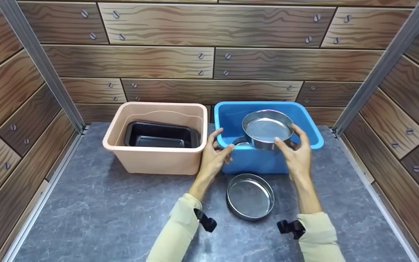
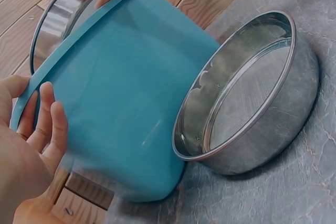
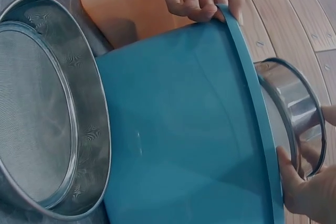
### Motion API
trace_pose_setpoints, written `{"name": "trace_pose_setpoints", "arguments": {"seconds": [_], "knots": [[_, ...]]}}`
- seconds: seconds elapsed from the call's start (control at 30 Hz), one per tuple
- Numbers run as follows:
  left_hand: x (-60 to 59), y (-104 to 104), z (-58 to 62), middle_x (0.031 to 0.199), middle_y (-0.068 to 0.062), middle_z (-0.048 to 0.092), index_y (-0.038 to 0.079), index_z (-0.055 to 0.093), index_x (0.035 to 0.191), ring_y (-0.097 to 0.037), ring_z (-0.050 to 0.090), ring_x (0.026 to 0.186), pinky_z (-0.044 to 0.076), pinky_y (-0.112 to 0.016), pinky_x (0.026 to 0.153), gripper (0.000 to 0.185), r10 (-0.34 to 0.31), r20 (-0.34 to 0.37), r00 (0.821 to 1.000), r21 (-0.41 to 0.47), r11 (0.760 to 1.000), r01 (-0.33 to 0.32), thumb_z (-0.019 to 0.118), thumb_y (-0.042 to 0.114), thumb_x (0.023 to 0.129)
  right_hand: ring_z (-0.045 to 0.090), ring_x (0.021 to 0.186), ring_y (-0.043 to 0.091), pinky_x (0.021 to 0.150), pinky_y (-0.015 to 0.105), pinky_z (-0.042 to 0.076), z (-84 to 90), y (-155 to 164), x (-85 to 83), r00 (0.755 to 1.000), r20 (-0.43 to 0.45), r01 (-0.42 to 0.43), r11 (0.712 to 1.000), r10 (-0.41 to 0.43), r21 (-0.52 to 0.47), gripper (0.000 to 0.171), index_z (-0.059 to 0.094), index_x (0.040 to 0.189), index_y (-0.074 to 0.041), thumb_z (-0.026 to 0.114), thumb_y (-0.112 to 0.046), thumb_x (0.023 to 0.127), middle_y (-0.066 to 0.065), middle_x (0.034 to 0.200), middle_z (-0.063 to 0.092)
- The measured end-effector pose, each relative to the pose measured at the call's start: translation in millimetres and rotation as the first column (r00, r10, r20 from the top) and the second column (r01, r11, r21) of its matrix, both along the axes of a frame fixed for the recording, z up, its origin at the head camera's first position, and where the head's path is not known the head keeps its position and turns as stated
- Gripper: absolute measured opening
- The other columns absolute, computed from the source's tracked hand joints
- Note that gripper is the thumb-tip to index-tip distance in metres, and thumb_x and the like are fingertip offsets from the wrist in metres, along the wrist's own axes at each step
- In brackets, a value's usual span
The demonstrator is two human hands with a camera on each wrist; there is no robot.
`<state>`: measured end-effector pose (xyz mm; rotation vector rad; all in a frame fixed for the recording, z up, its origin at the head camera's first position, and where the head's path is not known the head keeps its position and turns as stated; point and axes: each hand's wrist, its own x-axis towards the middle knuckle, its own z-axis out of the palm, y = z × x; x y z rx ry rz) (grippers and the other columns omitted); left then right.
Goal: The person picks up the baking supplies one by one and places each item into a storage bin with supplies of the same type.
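Note:
My right hand (image 1: 297, 157) grips a round metal sieve (image 1: 267, 129) by its right side, thumb on the near edge. This sieve sits over the front rim of the blue bin (image 1: 256, 160), its mesh facing up. At the bin's front left corner, my left hand (image 1: 212, 157) holds the rim, with the fingers (image 2: 44, 129) curled under it on the outside. A second round sieve (image 1: 250, 196) lies on the table in front of the bin, between my forearms. Part of another dark, shiny item (image 1: 241, 140) shows inside the bin, mostly hidden by the held sieve.
Left of the blue bin stands a peach bin (image 1: 158, 160) holding black rectangular loaf pans (image 1: 162, 134). The grey table (image 1: 96, 218) is bounded by wood-patterned walls (image 1: 209, 62) at the back and sides, with metal posts in the corners.

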<state>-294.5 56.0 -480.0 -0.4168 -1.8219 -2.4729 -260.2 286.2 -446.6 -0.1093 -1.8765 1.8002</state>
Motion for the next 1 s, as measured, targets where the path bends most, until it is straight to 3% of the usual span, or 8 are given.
{"name": "trace_pose_setpoints", "arguments": {"seconds": [0.27,0.4,0.53,0.77,1.0], "knots": [[3.5,0.1,1.9,0.072,-0.010,0.061,0.001,0.038,0.144,-0.022,0.058,0.048,0.049,-0.030,0.043,0.066,-0.009,-0.011,1.000,0.010,1.000,0.009,0.069,-0.002,0.086,0.057,0.098,0.027,0.072,0.014,0.051,1.7,-10.0,-8.5,0.996,0.055,0.061,0.989,-0.068,0.134,0.070,0.047,0.143,-0.013,0.079,-0.020,0.081,0.010,0.142,0.041],[2.7,-0.4,0.6,0.073,-0.011,0.061,-0.002,0.036,0.144,-0.024,0.058,0.048,0.049,-0.033,0.043,0.067,-0.014,-0.028,1.000,0.011,1.000,0.014,0.070,-0.001,0.086,0.057,0.101,0.030,0.075,0.017,0.050,3.8,-12.4,-9.9,0.990,0.089,0.091,0.973,-0.112,0.211,0.072,0.048,0.143,-0.015,0.080,-0.027,0.080,0.011,0.140,0.043],[2.4,-1.0,0.8,0.074,-0.011,0.061,-0.001,0.037,0.144,-0.024,0.058,0.048,0.049,-0.032,0.044,0.066,-0.006,-0.034,0.999,0.012,1.000,0.007,0.069,-0.001,0.086,0.055,0.102,0.032,0.080,0.022,0.048,6.6,-15.0,-14.0,0.987,0.107,0.090,0.963,-0.120,0.253,0.073,0.047,0.143,-0.013,0.081,-0.028,0.080,0.014,0.138,0.043],[2.1,-0.1,-2.3,0.076,-0.009,0.062,0.004,0.038,0.144,-0.022,0.058,0.049,0.049,-0.028,0.044,0.065,-0.018,-0.009,1.000,0.016,1.000,0.018,0.069,-0.001,0.087,0.061,0.095,0.031,0.070,0.016,0.051,4.7,-21.8,-26.9,0.989,0.113,0.059,0.942,-0.101,0.330,0.073,0.047,0.142,-0.011,0.081,-0.021,0.079,0.016,0.138,0.044],[-13.4,3.1,-18.6,0.076,-0.008,0.062,0.010,0.038,0.145,-0.021,0.057,0.048,0.047,-0.028,0.043,0.068,-0.014,-0.008,1.000,0.012,1.000,0.014,0.071,0.002,0.087,0.051,0.114,0.030,0.094,0.038,0.049,6.3,-26.3,-35.8,0.987,0.110,0.064,0.912,-0.118,0.405,0.074,0.048,0.141,-0.009,0.082,-0.020,0.077,0.017,0.140,0.045]]}}
